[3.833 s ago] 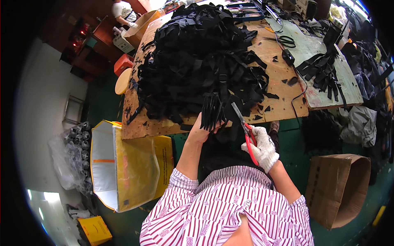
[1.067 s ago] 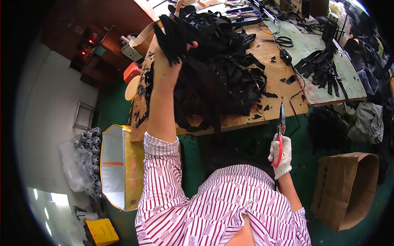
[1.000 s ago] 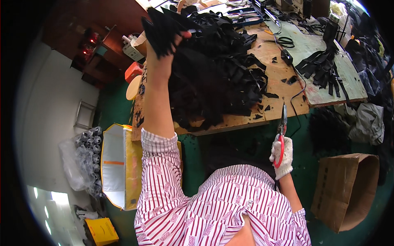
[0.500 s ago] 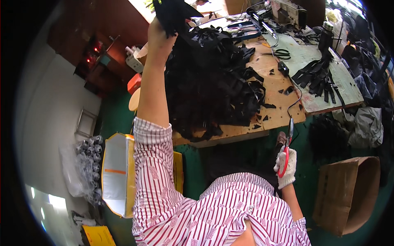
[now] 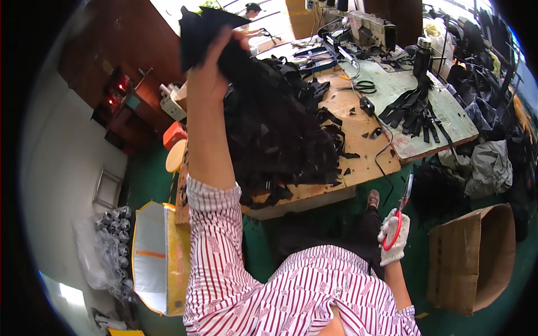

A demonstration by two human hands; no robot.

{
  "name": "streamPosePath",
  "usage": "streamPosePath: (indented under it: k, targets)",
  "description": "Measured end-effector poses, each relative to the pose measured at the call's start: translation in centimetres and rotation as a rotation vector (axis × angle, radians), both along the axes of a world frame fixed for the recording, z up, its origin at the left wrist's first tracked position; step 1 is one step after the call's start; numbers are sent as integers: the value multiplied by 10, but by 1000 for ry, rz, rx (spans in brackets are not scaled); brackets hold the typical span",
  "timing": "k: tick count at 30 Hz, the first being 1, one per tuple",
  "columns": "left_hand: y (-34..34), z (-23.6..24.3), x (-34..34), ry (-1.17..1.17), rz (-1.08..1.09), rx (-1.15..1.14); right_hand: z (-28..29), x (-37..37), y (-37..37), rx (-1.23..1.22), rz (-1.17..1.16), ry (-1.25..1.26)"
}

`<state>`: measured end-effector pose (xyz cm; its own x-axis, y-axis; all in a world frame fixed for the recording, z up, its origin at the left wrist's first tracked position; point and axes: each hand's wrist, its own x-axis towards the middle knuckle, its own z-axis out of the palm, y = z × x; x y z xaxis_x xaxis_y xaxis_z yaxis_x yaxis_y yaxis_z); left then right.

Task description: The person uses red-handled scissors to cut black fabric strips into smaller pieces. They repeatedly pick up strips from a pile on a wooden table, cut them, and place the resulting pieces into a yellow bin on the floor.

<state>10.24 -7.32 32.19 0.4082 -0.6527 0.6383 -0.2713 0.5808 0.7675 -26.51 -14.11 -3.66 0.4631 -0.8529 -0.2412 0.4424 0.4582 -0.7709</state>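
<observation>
Left hand (image 5: 208,75) is higher than 0.5 s ago, arm stretched far over the worktop (image 5: 367,162), clenched on 1 bunch of black strips (image 5: 196,31) above the heap (image 5: 280,129). Right hand (image 5: 394,238), gloved, has stayed low off the worktop's near edge, gripping 1 pair of red-handled scissors (image 5: 400,215), blades up. 1 cardboard box (image 5: 476,257) stands on the floor at right; 1 yellow bag (image 5: 159,257) at left. Green floor lies open between them.

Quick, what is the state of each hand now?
Left hand: closed on black strap bundle.
Right hand: closed on red-handled scissors.
</observation>
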Motion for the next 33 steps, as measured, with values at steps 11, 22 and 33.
streamPosePath:
  k: [11, 22, 33]
  targets:
    - [16, -3, -22, 309, -400, -189, 2, 3, -7, -11, -58, -103]
    - [-25, -8, -77, 428, -705, -205, -12, -6, -23, 124, -177, -160]
    - [-154, -28, -101, 504, -782, -20, -39, -21, -36, 187, -345, -180]
